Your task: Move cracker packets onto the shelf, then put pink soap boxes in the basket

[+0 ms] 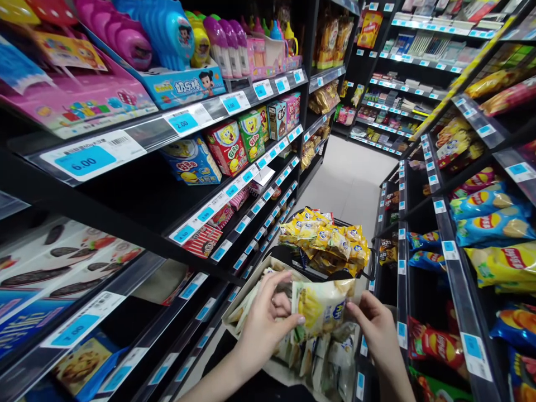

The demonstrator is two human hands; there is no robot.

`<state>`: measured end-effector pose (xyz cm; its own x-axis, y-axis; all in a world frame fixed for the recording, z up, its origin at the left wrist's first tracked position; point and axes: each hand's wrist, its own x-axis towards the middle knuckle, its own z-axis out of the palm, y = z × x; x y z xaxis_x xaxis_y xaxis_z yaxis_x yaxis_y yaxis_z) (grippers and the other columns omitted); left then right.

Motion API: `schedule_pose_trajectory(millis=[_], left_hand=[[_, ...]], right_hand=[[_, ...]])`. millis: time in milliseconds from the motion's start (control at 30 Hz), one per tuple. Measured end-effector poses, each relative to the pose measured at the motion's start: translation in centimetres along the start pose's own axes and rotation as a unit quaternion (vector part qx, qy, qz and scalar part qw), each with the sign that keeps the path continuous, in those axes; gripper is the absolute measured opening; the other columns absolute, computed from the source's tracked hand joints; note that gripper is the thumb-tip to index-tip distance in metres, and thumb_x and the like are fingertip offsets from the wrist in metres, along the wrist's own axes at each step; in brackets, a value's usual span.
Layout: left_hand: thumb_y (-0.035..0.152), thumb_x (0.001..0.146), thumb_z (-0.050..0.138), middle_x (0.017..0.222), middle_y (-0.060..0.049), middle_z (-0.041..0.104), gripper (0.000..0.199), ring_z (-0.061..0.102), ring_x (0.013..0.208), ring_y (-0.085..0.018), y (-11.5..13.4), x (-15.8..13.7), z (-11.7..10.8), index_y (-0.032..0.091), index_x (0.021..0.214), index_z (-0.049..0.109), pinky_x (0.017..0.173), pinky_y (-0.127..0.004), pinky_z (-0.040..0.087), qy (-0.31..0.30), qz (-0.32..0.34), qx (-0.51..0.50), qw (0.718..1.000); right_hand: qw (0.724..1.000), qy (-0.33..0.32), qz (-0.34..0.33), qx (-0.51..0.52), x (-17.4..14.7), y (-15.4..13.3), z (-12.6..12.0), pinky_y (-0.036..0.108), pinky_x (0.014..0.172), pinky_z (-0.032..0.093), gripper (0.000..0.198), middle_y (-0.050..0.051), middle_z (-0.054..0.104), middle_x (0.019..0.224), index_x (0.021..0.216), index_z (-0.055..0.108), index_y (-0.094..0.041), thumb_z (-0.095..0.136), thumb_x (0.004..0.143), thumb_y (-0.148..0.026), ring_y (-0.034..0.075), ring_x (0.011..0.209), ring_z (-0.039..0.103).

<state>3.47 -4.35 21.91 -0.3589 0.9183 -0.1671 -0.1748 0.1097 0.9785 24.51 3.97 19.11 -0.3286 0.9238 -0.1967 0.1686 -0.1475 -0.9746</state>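
Note:
Between my two hands is a pale yellow snack bag [320, 307] with a picture of yellow sticks on its front. My left hand [268, 312] grips its left edge between thumb and fingers. At the bag's right edge, my right hand [372, 321] pinches it with thumb and fingertips. Below the bag stands an open cardboard box [240, 301] holding several similar pale packets [312, 357], partly hidden by my hands. Just beyond it, a dark basket [372, 262] is heaped with yellow snack packets [324, 237].
Shelves with candy toys [171, 33], small snack boxes [226, 148] and price tags line the left. On the right, racks hold chip bags [494, 206]. Pale floor [355, 167] runs down the narrow aisle to a back shelf [419, 61].

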Motion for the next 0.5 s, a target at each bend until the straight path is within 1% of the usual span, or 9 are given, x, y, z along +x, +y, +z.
schedule_pose_trajectory(millis=[100, 133, 200, 233, 300, 400, 433, 467, 500], left_hand=[[0.02, 0.068, 0.073, 0.103, -0.004, 0.061, 0.06, 0.057, 0.062, -0.01, -0.4, 0.7, -0.5, 0.021, 0.126, 0.056, 0.061, -0.024, 0.051, -0.046, -0.087, 0.089, 0.991], [0.021, 0.072, 0.069, 0.101, -0.005, 0.064, 0.058, 0.058, 0.061, -0.011, -0.3, 1.0, -0.8, 0.02, 0.129, 0.054, 0.063, -0.025, 0.052, -0.065, -0.098, 0.127, 0.985], [0.022, 0.08, 0.06, 0.107, -0.007, 0.068, 0.053, 0.063, 0.069, -0.015, -0.1, 1.4, -1.3, 0.022, 0.132, 0.052, 0.075, -0.03, 0.054, -0.109, -0.09, 0.227, 0.964], [0.021, 0.082, 0.057, 0.113, -0.008, 0.068, 0.048, 0.066, 0.078, -0.018, -0.2, 1.5, -1.5, 0.023, 0.13, 0.054, 0.083, -0.033, 0.053, -0.14, -0.077, 0.286, 0.945], [0.017, 0.081, 0.06, 0.118, -0.008, 0.068, 0.042, 0.065, 0.1, -0.024, -1.0, 1.4, -1.6, 0.024, 0.123, 0.062, 0.096, -0.038, 0.049, -0.222, -0.051, 0.4, 0.888], [0.015, 0.076, 0.066, 0.123, -0.014, 0.066, 0.045, 0.057, 0.117, -0.035, -4.5, 0.9, -1.3, 0.019, 0.121, 0.064, 0.102, -0.047, 0.045, -0.316, -0.027, 0.528, 0.788], [0.016, 0.079, 0.063, 0.128, -0.018, 0.062, 0.046, 0.053, 0.123, -0.038, -6.1, 0.8, -1.2, 0.016, 0.125, 0.062, 0.104, -0.052, 0.042, -0.317, -0.023, 0.551, 0.771], [0.016, 0.084, 0.057, 0.132, -0.021, 0.059, 0.045, 0.049, 0.127, -0.041, -7.6, 0.8, -1.2, 0.015, 0.129, 0.06, 0.105, -0.056, 0.04, -0.307, -0.023, 0.558, 0.77], [0.017, 0.088, 0.052, 0.132, -0.022, 0.058, 0.042, 0.048, 0.128, -0.041, -8.9, 0.8, -1.3, 0.016, 0.129, 0.06, 0.105, -0.058, 0.039, -0.301, -0.029, 0.542, 0.784]], right_hand=[[0.998, 0.002, -0.008, -0.069, 0.8, 1.2, -0.7, 0.025, 0.057, 0.043, 0.031, -0.001, 0.057, 0.065, 0.075, 0.061, -0.018, 0.065, 0.08, -0.048, 0.014, 0.062, 0.051], [0.995, 0.009, -0.016, -0.094, 1.5, 1.5, -1.3, 0.025, 0.057, 0.043, 0.032, -0.001, 0.057, 0.066, 0.075, 0.06, -0.018, 0.064, 0.081, -0.049, 0.014, 0.063, 0.051], [0.985, 0.064, -0.04, -0.155, 4.2, 1.7, -3.3, 0.026, 0.057, 0.042, 0.035, -0.002, 0.055, 0.066, 0.075, 0.058, -0.018, 0.061, 0.08, -0.053, 0.014, 0.063, 0.05], [0.973, 0.112, -0.055, -0.196, 6.2, 1.8, -4.6, 0.026, 0.056, 0.04, 0.037, -0.003, 0.053, 0.063, 0.074, 0.058, -0.019, 0.06, 0.08, -0.055, 0.014, 0.061, 0.049], [0.954, 0.176, -0.055, -0.238, 11.4, 2.0, -7.2, 0.027, 0.055, 0.038, 0.037, -0.004, 0.049, 0.06, 0.074, 0.057, -0.018, 0.057, 0.081, -0.054, 0.014, 0.059, 0.046], [0.93, 0.229, -0.03, -0.285, 20.3, 3.3, -10.3, 0.029, 0.063, 0.042, 0.027, -0.002, 0.053, 0.065, 0.078, 0.058, -0.017, 0.057, 0.085, -0.043, 0.015, 0.063, 0.05], [0.923, 0.237, -0.012, -0.303, 23.1, 4.1, -10.8, 0.03, 0.066, 0.043, 0.025, -0.002, 0.054, 0.067, 0.078, 0.058, -0.016, 0.058, 0.086, -0.039, 0.014, 0.065, 0.051], [0.916, 0.242, 0.01, -0.319, 25.6, 5.0, -11.1, 0.031, 0.069, 0.045, 0.024, -0.002, 0.056, 0.07, 0.078, 0.058, -0.016, 0.058, 0.087, -0.038, 0.014, 0.067, 0.054], [0.91, 0.245, 0.033, -0.333, 27.8, 6.1, -11.1, 0.033, 0.072, 0.048, 0.023, -0.001, 0.059, 0.075, 0.081, 0.059, -0.015, 0.058, 0.089, -0.037, 0.014, 0.071, 0.056]])
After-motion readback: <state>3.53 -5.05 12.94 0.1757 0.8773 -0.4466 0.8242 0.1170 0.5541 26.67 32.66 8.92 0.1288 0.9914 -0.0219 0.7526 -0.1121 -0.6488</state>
